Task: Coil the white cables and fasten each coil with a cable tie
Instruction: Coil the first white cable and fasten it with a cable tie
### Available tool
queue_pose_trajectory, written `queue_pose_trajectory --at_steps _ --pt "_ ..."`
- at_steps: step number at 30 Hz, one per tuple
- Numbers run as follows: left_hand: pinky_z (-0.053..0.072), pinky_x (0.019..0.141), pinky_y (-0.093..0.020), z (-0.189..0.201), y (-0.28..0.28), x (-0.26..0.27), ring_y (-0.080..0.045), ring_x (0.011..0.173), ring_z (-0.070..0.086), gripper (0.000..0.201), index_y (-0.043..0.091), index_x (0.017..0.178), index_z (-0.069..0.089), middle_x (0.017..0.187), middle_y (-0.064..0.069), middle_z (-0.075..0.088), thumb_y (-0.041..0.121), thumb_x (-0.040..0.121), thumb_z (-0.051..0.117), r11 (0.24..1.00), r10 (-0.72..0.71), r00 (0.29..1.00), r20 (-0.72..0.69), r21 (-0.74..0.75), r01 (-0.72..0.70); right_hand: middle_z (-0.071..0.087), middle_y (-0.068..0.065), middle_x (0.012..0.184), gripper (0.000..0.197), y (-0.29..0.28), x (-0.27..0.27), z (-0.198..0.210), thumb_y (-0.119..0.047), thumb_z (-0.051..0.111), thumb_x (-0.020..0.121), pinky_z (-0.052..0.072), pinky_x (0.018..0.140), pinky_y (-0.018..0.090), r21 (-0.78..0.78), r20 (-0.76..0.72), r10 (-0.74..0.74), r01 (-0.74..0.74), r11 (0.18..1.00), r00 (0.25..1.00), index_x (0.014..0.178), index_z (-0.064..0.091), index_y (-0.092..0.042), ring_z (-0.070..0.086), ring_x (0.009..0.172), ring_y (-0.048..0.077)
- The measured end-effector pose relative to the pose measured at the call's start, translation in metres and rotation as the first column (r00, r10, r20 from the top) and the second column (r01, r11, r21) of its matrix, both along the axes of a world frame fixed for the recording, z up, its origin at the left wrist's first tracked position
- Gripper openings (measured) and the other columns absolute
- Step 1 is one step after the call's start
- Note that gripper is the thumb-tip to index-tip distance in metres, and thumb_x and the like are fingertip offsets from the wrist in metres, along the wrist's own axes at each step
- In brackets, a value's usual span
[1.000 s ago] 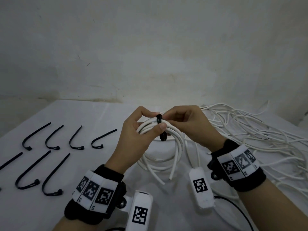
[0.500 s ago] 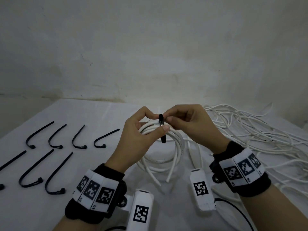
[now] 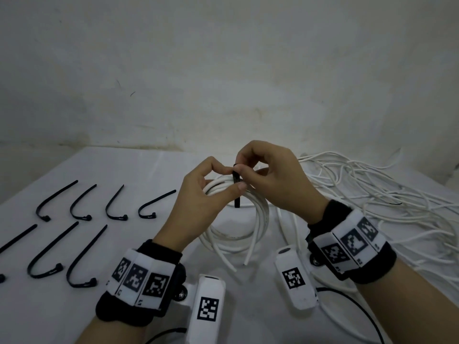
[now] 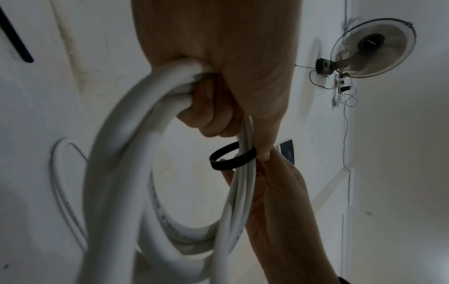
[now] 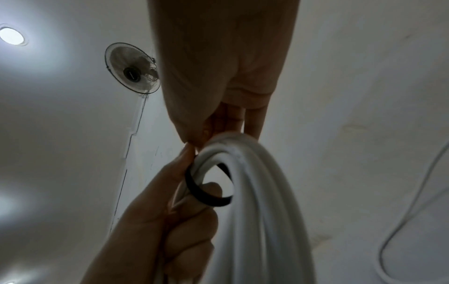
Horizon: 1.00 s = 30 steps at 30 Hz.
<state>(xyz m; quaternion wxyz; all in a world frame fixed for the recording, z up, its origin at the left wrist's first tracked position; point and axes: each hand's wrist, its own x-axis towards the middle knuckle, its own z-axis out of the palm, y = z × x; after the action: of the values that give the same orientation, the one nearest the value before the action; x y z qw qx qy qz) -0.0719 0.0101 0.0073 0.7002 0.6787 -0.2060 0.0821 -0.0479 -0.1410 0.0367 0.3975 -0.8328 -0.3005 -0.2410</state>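
Nearest the person, the white coil (image 3: 236, 219) hangs above the table (image 3: 149, 170), its top strands gripped in the curled fingers of the left hand (image 3: 198, 194), thumb pressed on the bundle. At the top of the coil the black cable tie (image 3: 236, 187) loops loosely around the strands, and the right hand (image 3: 273, 180) pinches its upper end between thumb and fingertips. Left of the coil lie spare ties (image 3: 82, 212) in two rows; to its right and farther back sprawls the loose cable pile (image 3: 372, 194).
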Motion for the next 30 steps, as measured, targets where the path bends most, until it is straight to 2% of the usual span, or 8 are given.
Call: queue_pose_trajectory --at_steps 4,7,9,13,16,21,27,30 --pt "0.032 0.041 -0.004 0.002 0.0 -0.002 0.002 0.035 0.046 0.018 -0.001 0.088 0.05 0.05 0.01 0.06 0.001 0.081 0.066 0.997 -0.08 0.997 -0.01 -0.003 0.08 0.057 -0.005 0.069 0.018 -0.003 0.006 0.012 -0.003 0.061 0.086 0.056 0.054 0.03 0.25 -0.02 -0.016 0.02 0.968 1.0 0.075 0.057 -0.017 0.058 0.063 0.012" --pt "0.032 0.041 -0.004 0.002 0.003 -0.002 0.002 0.035 0.047 0.019 -0.002 0.092 0.051 0.046 0.013 0.057 0.001 0.081 0.066 0.998 -0.067 0.998 0.008 0.014 0.067 0.057 -0.003 0.064 0.018 -0.002 0.007 0.014 -0.001 0.057 0.089 0.049 0.05 0.025 0.39 -0.129 0.04 0.013 0.921 0.991 0.076 0.056 -0.013 0.057 0.059 0.013" --pt "0.032 0.041 -0.005 0.0 0.004 0.0 0.002 0.036 0.047 0.019 0.002 0.095 0.054 0.048 0.013 0.058 0.004 0.082 0.068 0.998 -0.039 0.999 0.018 0.044 0.038 0.06 -0.006 0.062 0.015 0.001 0.006 0.013 -0.001 0.058 0.09 0.048 0.051 0.025 0.381 -0.183 0.096 -0.02 0.924 0.978 0.08 0.057 -0.013 0.058 0.058 0.012" --pt "0.031 0.042 -0.007 -0.005 0.004 0.003 0.001 0.037 0.044 0.022 0.01 0.102 0.058 0.048 0.014 0.056 0.011 0.083 0.069 0.995 -0.002 1.0 0.016 0.099 0.0 0.062 -0.003 0.066 0.007 0.003 0.0 0.017 -0.001 0.064 0.086 0.052 0.054 0.024 0.185 -0.109 0.097 -0.076 0.98 0.989 0.082 0.065 -0.007 0.061 0.06 0.011" --pt "0.03 0.041 -0.008 -0.005 0.004 0.005 0.0 0.036 0.042 0.02 0.011 0.103 0.059 0.044 0.016 0.052 0.013 0.085 0.066 0.993 -0.01 1.0 0.016 0.114 0.008 0.062 -0.003 0.066 0.012 0.002 0.0 0.015 0.003 0.063 0.085 0.054 0.055 0.027 0.262 -0.089 0.083 -0.057 0.963 0.993 0.077 0.061 -0.006 0.062 0.059 0.015" --pt "0.022 0.038 -0.016 -0.01 0.003 0.008 -0.007 0.036 0.025 0.013 0.013 0.099 0.057 0.045 0.011 0.044 0.013 0.088 0.063 0.99 -0.106 0.994 -0.029 0.087 0.109 0.063 0.001 0.064 0.015 0.0 0.006 0.014 0.001 0.064 0.085 0.057 0.058 0.03 0.347 -0.071 -0.028 0.051 0.936 0.997 0.074 0.059 -0.008 0.063 0.055 0.015" --pt "0.022 0.039 -0.016 -0.012 0.003 0.011 -0.005 0.037 0.025 0.016 0.014 0.095 0.055 0.045 0.011 0.042 0.02 0.084 0.063 0.989 -0.141 0.99 -0.014 0.036 0.141 0.062 0.005 0.064 0.017 0.001 0.021 0.02 -0.001 0.065 0.085 0.054 0.055 0.025 0.366 -0.105 -0.074 0.108 0.924 0.992 0.071 0.06 -0.01 0.061 0.052 0.01" --pt "0.022 0.039 -0.015 -0.014 0.005 0.013 -0.004 0.037 0.025 0.012 0.013 0.095 0.056 0.044 0.011 0.041 0.017 0.088 0.064 0.993 -0.113 0.994 0.001 0.023 0.113 0.062 0.006 0.065 0.019 0.007 0.028 0.019 -0.001 0.065 0.085 0.052 0.053 0.022 0.366 -0.142 -0.052 0.101 0.925 0.989 0.07 0.059 -0.011 0.06 0.051 0.008"
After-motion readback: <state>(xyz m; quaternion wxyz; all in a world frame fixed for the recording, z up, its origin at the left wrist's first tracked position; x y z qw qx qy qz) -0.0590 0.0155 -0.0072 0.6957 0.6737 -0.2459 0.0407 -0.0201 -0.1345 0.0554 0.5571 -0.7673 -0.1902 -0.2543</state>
